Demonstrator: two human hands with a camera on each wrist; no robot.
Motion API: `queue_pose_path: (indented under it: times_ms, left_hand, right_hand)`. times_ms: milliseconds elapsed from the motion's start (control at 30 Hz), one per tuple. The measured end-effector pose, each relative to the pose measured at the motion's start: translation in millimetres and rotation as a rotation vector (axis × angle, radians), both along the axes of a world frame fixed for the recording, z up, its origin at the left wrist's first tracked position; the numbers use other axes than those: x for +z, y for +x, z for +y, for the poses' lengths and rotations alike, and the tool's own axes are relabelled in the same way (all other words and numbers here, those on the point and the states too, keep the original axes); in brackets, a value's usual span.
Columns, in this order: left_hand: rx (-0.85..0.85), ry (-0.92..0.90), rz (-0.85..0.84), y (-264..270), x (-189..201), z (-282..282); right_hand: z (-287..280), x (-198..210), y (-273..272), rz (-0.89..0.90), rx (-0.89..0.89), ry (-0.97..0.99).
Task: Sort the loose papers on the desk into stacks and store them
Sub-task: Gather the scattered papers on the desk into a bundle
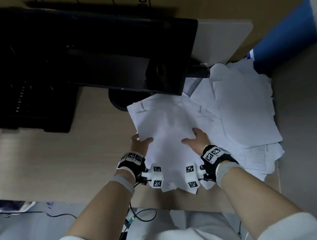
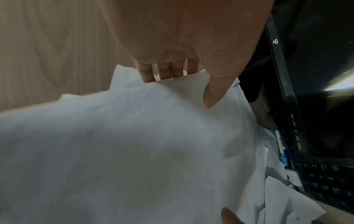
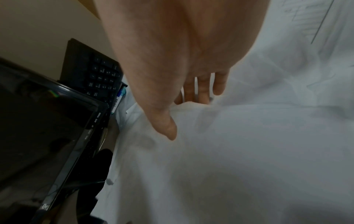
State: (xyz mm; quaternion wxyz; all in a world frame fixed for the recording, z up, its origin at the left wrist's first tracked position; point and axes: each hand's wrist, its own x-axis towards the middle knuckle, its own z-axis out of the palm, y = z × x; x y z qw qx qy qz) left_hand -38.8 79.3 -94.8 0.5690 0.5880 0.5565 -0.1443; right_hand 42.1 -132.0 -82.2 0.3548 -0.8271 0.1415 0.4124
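Note:
A bundle of white papers (image 1: 165, 130) is held over the wooden desk (image 1: 51, 158), in front of the monitor. My left hand (image 1: 139, 142) grips its left edge, thumb on top and fingers (image 2: 164, 71) tucked under the sheets (image 2: 134, 144). My right hand (image 1: 195, 138) grips the right edge the same way, thumb (image 3: 166, 125) pressed on the paper (image 3: 249, 159) and fingers beneath. More loose papers (image 1: 245, 112) lie spread in a messy heap at the right side of the desk.
A black monitor (image 1: 98, 54) stands at the back with a black keyboard (image 1: 23, 97) at its left. A cardboard box (image 1: 220, 3) rises behind the desk. A blue and white object (image 1: 284, 38) leans in from the upper right. Cables (image 1: 139, 217) hang below the desk's front edge.

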Motion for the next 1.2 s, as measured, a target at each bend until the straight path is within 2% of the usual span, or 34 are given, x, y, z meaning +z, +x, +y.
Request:
queue_pose_path:
  times_ms: [100,167,300,467,533,600,667,733,833,900,1000,1067,1133,1200]
  left_hand:
    - [0.009,-0.005,-0.005,1.2,-5.7,3.4]
    - [-0.075,0.02,0.027,-0.6,-8.7,8.6]
    - [-0.279,0.099,0.101,-3.8,-8.9,20.4]
    - [-0.568,0.118,0.124,3.1,-4.2,12.4]
    - [-0.674,0.139,0.129,9.8,-1.4,0.7]
    - [-0.744,0.251,0.161,16.0,-0.1,-11.5]
    - [-0.696,0.353,0.209,18.9,-0.6,-19.6]
    - [-0.629,0.324,0.231,17.1,-1.8,-23.7]
    - [-0.569,0.287,0.212,14.1,-4.7,-21.2]
    - [-0.468,0.283,0.145,10.2,-4.1,-16.9]
    - [-0.324,0.183,0.069,1.6,-9.3,-12.2]
    - [-0.26,0.11,0.04,-3.0,-10.9,-11.1]
    - [-0.296,0.072,0.033,-5.8,-9.5,-11.1]
    - [-0.339,0.067,0.023,-6.9,-4.9,-10.2]
  right_hand:
    - [6.4,-26.3,-1.4,0.071,0.05,0.012]
    - [11.1,-37.6,-3.9,0.114,0.102,0.002]
    - [21.0,-0.8,-4.0,0.137,0.118,-0.041]
    - [-1.6,9.1,0.9,0.263,0.122,-0.152]
    - [-13.9,11.3,-3.0,0.344,0.077,-0.214]
    - [-25.8,10.5,-6.9,0.32,-0.035,-0.232]
    - [-34.6,8.1,-8.6,0.233,-0.135,-0.267]
    - [-37.9,7.8,-9.1,0.149,-0.152,-0.278]
    - [-37.6,6.3,-11.4,0.122,-0.115,-0.114]
    - [-32.7,5.6,-15.1,0.124,-0.071,-0.05]
    - [-20.5,5.0,-21.6,0.116,-0.029,0.008]
    - [-13.0,4.2,-26.4,0.075,0.013,-0.052]
    - [-7.3,3.8,-28.3,0.004,-0.014,-0.161]
    - [-0.3,7.0,-26.9,-0.038,-0.048,-0.19]
